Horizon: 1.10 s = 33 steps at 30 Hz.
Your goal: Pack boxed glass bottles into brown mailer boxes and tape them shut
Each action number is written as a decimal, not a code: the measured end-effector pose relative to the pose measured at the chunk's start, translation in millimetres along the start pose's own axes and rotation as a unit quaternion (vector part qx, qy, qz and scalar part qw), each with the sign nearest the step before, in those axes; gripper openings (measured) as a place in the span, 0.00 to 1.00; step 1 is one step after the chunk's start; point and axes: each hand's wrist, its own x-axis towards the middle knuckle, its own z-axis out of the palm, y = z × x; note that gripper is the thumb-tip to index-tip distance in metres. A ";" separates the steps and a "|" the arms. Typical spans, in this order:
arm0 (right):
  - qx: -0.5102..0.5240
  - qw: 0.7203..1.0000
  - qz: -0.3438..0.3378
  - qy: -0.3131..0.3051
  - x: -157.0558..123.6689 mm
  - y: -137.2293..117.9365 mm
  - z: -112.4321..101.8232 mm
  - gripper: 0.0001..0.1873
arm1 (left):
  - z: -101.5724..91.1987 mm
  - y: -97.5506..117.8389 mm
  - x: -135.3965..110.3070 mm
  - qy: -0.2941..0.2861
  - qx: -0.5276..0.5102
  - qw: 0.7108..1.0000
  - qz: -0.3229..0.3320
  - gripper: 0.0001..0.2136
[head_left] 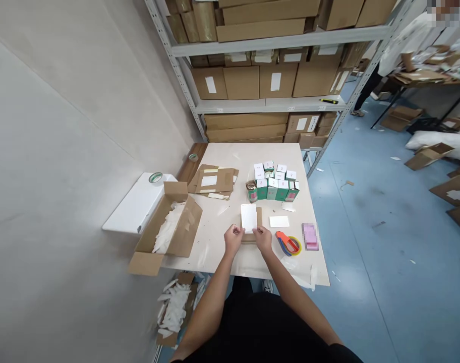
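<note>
Both hands pinch the near corners of a white paper label (248, 218), which lies over a small brown cardboard box (259, 217). My left hand (233, 237) has its fingers closed at the label's left corner, and my right hand (263, 238) is closed at the right corner. Just right of them lies a white slip (279, 221). An orange tape cutter or scissors-like tool (283, 237) rests by a roll of yellow and blue tape (296, 247). Beyond the hands stand several small green and white boxes (272, 189).
Flattened cardboard (224, 180) lies at the table's back left. An open carton (188, 229) with white packing material sits at the left edge. A pink stack (310, 236) is near the right edge. Shelving (245, 106) with cartons rises behind; a person (400, 45) stands far right.
</note>
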 end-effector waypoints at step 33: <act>-0.384 0.896 0.210 -0.076 71.8 61.8 34.1 0.13 | 51.3 -104.4 56.9 -0.176 0.249 0.942 -0.143 0.08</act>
